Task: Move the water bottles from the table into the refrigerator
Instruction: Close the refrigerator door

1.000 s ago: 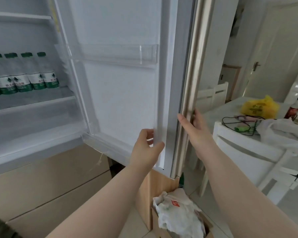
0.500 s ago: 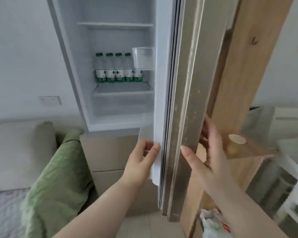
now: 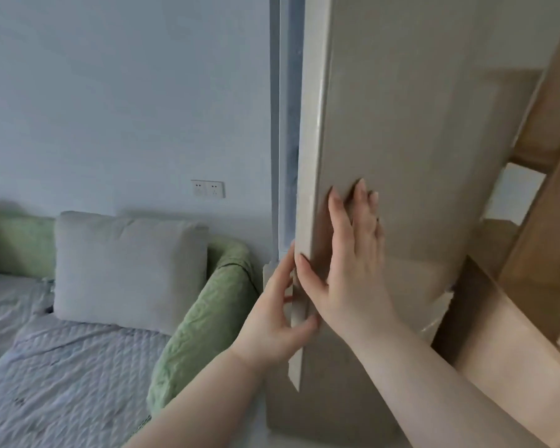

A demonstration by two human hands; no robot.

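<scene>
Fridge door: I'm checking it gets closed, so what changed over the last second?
The fridge door has swung almost shut, leaving a narrow gap; the bottles inside are now hidden. The right hand shifted from the door's edge to lie flat on its front. The left hand still grips the edge.

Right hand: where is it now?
Head view, right of centre: the right hand lies flat on the refrigerator door, beside the left hand, which grips the door's edge.

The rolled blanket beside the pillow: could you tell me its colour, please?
The rolled blanket is light green, seen best in the head view.
</scene>
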